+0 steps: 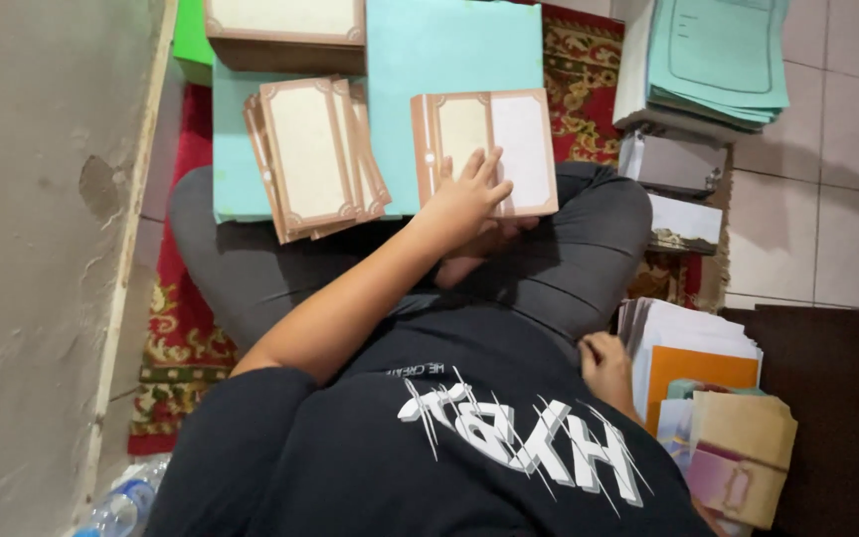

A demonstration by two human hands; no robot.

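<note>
Nearest the lens, a black shirt (429, 467) with a white print is seen, and grey-clad crossed legs (589, 259) beyond it.

The left hand (464, 194) is laid palm-down on the lower edge of an opened brown-bordered card (509, 139). Its fingers (484, 169) are held straight and slightly spread, pressed flat, with nothing pinched. The card is rested across the lap, overlapping the near edge of a large teal sheet (449, 50).

The right hand (603, 363) is placed at the left edge of a stack of white papers (693, 333) beside the right knee. Its fingers are curled against the stack; whether a sheet is pinched cannot be told.

Just left of the opened card, a fanned pile of like brown-bordered cards (315, 154) is noted on the teal sheet, apart from the left hand. A brown-edged box (285, 30) is recorded behind it.

An orange sheet (698, 368) and tan envelopes (743, 452) are seen below the white stack. A pile of teal folders (718, 60) is noted at upper right. A red patterned rug (181, 338) is spread beneath, and a plastic bottle (121, 507) is lying by the wall (32, 249).
</note>
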